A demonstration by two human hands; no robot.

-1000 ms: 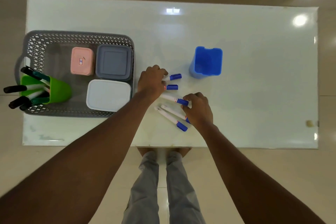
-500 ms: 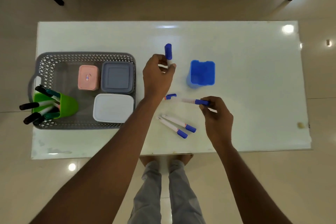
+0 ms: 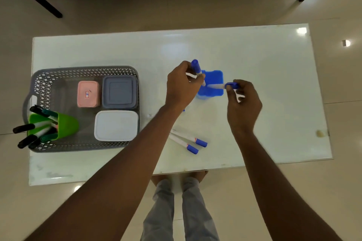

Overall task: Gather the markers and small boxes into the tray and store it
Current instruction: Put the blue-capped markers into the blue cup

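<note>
My left hand [image 3: 181, 86] grips a blue-capped white marker [image 3: 196, 67] upright at the left rim of the blue cup [image 3: 212, 84]. From the right, my right hand [image 3: 243, 100] pinches a second blue-capped marker [image 3: 223, 85] lying level over the cup's mouth. Two more blue-capped markers [image 3: 188, 141] lie side by side on the white table [image 3: 254, 64] near its front edge. At the left, the grey perforated tray [image 3: 86, 70] holds a pink box [image 3: 87, 94], a grey box [image 3: 119, 92], a white box [image 3: 116, 125] and a green cup [image 3: 64, 125] of dark markers.
A small yellowish scrap [image 3: 319, 133] lies near the table's right edge. A red-brown piece of furniture with black legs [image 3: 45, 6] stands beyond the table. My feet and trouser legs [image 3: 180, 201] show below the front edge.
Both hands have lifted their markers and brought them to the blue cup. The view has shifted, so the table sits lower in frame.
</note>
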